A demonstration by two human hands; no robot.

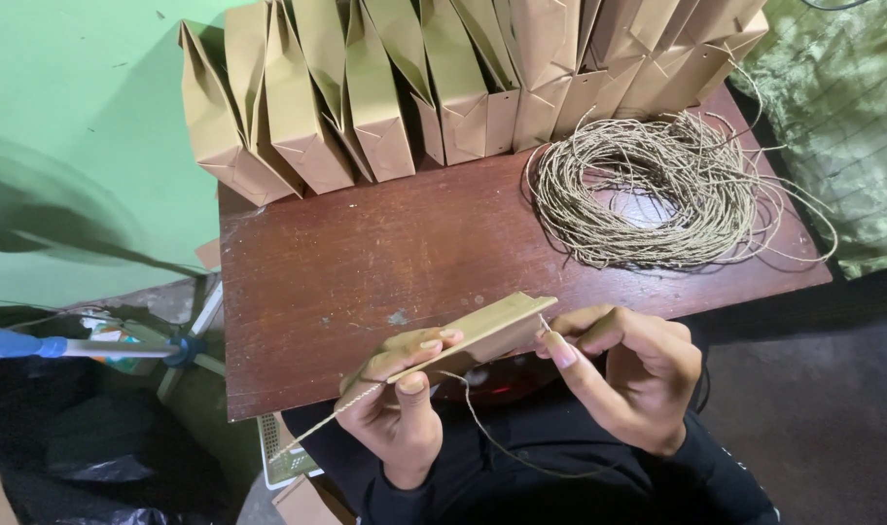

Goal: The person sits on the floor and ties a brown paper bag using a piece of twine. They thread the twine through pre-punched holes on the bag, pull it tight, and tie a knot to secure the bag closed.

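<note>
Pinching a flat folded paper bag [482,326], the left hand [397,403] closed on its near edge. Beside it, the right hand [630,374] nipped thin twine [507,442]; both looked light and limp.

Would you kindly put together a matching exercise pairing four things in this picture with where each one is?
Things:
1. coil of twine
2. row of paper bags
3. folded paper bag
4. twine end

Places:
A. pinched in the right hand
B. lying on the right part of the wooden table
C. held in the left hand
D. lined up along the table's far edge

Pairs: 1-B, 2-D, 3-C, 4-A
</note>
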